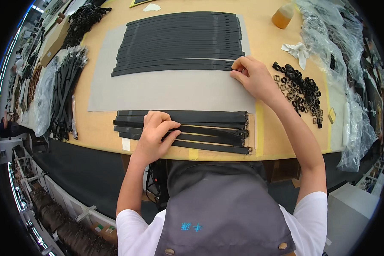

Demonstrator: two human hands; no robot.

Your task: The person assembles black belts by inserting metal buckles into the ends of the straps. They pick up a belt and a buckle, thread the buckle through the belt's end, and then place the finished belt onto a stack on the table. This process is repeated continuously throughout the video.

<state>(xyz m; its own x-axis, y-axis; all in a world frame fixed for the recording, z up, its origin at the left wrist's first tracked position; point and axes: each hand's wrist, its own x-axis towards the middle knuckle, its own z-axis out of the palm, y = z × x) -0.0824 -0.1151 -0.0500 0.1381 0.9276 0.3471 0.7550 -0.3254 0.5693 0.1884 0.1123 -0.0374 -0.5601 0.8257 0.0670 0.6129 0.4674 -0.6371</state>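
A pale wooden table (pixel 269 38) fills the view, its near edge curving just in front of the person's grey apron (pixel 219 205). Beyond its left edge, shelves and racks run off into a workshop. One grey sheet (pixel 166 91) lies across the middle of the table. On its far half sits a row of black straps (pixel 179 40), overlapping too closely to count. The near half of the sheet is bare. Between the sheet and the near edge lie about five more straps (pixel 209 130), slightly fanned. At the left edge lies a strap bundle (pixel 64 91) in clear plastic; at the right edge, plastic bags (pixel 350 85). A heap of small black loops (pixel 301 89) sits just right of the sheet, and an amber bottle (pixel 282 16) stands far right.

The right hand (pixel 254 77) pinches the right end of the nearest strap in the row with its fingers. The left hand (pixel 155 134) presses down on the near straps, fingers curled over them.
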